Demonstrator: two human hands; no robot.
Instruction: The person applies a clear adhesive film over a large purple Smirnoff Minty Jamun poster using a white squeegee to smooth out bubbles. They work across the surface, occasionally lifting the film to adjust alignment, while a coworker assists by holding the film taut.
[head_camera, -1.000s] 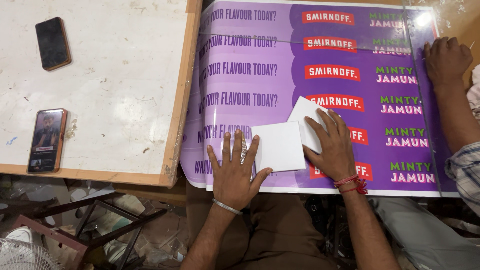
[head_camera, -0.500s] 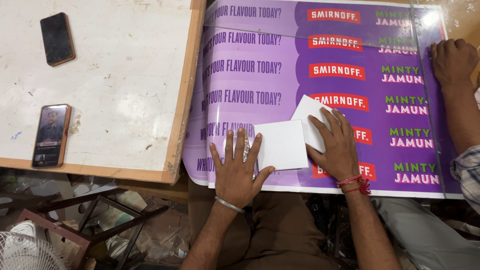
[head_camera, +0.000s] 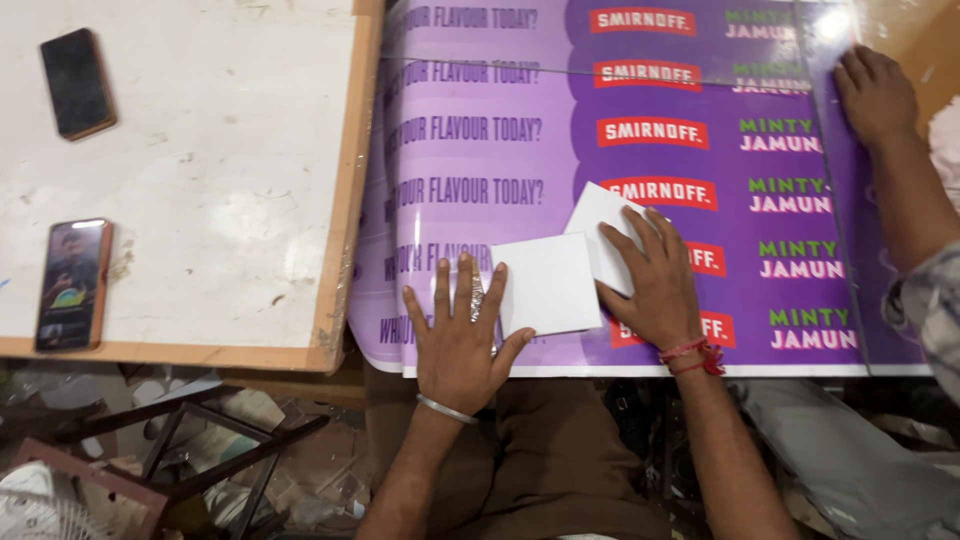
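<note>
Left hand (head_camera: 460, 335): laid flat, fingers spread, pressed palm-down on the purple printed sheet (head_camera: 520, 150); thumb tip touched against the lower edge of the white card (head_camera: 548, 285).
Right hand (head_camera: 655, 280): opened flat, fingers spread, pressed on a second white card (head_camera: 597, 212) overlapped by the first.
White cards: placed near the sheet's lower edge.
Co-worker's hand (head_camera: 875, 95): rested flat on the sheet's far right.
Table (head_camera: 200, 200): two phones (head_camera: 75, 82) carried at the left.

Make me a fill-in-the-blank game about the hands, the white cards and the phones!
1. The left hand lies flat on the ____ printed sheet.
2. The right hand presses on a ____ card.
3. On the white board lie ____ phones: a dark phone and a lit phone.
4. The right wrist wears a ____ thread band.

Missing words: purple, white, two, red
</note>
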